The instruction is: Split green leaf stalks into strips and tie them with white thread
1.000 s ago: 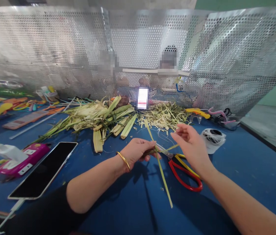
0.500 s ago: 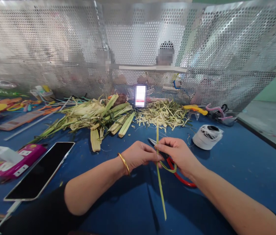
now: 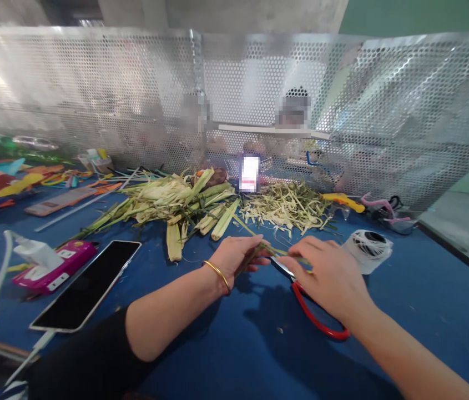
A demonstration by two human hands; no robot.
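Observation:
My left hand (image 3: 240, 255), with a gold bangle at the wrist, pinches a narrow green plant strip (image 3: 243, 225) whose end sticks out up and left past the fingers. Between the two hands the strip runs rightward. My right hand (image 3: 326, 272) has its thumb and fingers closed on that side of the strip; the fingertips are partly hidden. Below and partly behind the right hand lie red-handled scissors (image 3: 315, 321) on the blue table, blades toward the left hand. Just beyond the right hand stands a spool of white thread (image 3: 369, 253).
Behind the hands lie a pile of green husks (image 3: 159, 200) and a heap of thin shavings (image 3: 288, 208). To the left are a black-screened phone (image 3: 88, 286) and a magenta power strip (image 3: 57, 269). A perforated metal screen (image 3: 242, 72) rises at the back.
The strip has swung from hanging upright to slanting across between the hands. My right hand has moved right, away from my left. The view has tilted up slightly.

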